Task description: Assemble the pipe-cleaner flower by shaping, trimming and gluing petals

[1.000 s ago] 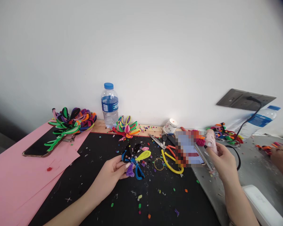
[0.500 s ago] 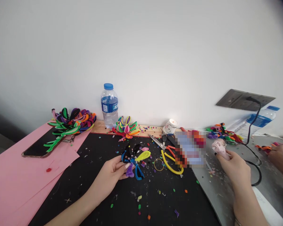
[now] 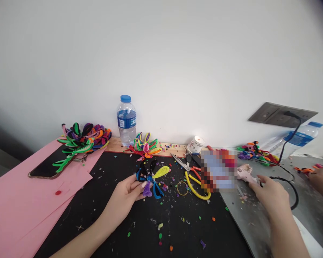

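My left hand [image 3: 126, 192] pinches a pipe-cleaner flower [image 3: 150, 178] between thumb and fingers, over the black mat [image 3: 118, 229]. Its looped petals are blue, black, purple and yellow-green. At the right, my right hand [image 3: 273, 195] has its fingers closed on the handle of a pale pink glue gun [image 3: 246, 173], held low over the grey table with the nozzle end pointing away to the left. Scissors [image 3: 181, 163] with red handles and yellow-handled pliers [image 3: 195, 188] lie between the two hands.
A water bottle [image 3: 126, 122] and a multicoloured pipe-cleaner bunch [image 3: 145, 146] stand by the wall. A phone [image 3: 47, 165] lies under a larger bunch [image 3: 87, 136] on pink paper [image 3: 29, 204]. A white roll [image 3: 196, 144] sits behind the scissors. Another person's hand [image 3: 321, 179] is at far right, near a black cord [image 3: 293, 193].
My right hand has tipped and lowered the glue gun toward the table, so it now lies more level and further left. My left hand keeps the flower, turned slightly.
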Motion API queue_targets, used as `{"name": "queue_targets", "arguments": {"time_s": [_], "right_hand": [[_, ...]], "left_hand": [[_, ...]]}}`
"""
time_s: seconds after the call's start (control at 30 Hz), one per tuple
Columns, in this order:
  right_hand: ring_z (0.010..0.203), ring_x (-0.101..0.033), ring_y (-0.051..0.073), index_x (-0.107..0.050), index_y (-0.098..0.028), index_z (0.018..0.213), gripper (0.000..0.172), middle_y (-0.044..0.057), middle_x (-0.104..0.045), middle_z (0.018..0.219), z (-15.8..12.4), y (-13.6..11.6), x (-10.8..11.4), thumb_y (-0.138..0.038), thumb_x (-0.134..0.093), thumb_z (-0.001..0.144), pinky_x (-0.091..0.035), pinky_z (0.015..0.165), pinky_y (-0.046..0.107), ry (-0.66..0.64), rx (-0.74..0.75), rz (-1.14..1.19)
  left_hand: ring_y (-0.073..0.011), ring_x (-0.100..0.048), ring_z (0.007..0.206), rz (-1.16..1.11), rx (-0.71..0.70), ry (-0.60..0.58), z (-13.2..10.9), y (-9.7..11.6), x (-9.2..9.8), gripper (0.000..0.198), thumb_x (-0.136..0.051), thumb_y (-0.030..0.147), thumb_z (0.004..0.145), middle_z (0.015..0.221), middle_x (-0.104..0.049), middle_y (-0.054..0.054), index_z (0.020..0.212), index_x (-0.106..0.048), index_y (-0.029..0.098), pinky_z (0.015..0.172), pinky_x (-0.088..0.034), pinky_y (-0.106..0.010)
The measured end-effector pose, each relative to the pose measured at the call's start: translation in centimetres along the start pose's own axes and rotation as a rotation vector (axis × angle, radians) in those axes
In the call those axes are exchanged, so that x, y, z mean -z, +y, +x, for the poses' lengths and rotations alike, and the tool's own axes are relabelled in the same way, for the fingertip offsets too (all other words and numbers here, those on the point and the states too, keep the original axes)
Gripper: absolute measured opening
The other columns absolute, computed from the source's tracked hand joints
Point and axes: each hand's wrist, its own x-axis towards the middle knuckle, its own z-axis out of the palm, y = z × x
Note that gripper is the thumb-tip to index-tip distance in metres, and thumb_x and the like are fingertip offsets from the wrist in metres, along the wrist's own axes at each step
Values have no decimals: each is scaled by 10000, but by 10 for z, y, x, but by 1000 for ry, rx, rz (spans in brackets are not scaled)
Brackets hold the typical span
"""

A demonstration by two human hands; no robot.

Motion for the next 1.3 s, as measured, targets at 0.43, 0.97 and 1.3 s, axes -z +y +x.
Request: {"name": "queue_targets", "arguments": {"time_s": [0.43,0.97,1.3], "right_hand": [[673,-563,142,-585,-202,743,94,21,-601,799,-49,-171,46,-206,-494,767,-454,619,259,-158,776,594],[744,-537,157,-567,-197,827,120,30,-524,845,-59,-212,-7,-142,-461,812,-409,647,255,-137,932,377],[715,-533,155,-603,-199,812,144,29,-534,788,-63,-201,-3,-176,-461,816,-413,646,265,-115,843,640]], "left_hand": [[-225,-564,1034,-29,-53,112,0,5,5,431,-588,401,727,1057,-654,-87,1089,-550,170,846,-474,-314],[-207,-600,955,-11,4,-10,3,-1,3,402,-557,370,759,977,-677,-80,1106,-538,168,851,-460,-335],[-189,-607,939,39,47,-12,3,3,2,451,-579,382,733,974,-681,-69,1137,-526,189,807,-473,-285]]}}
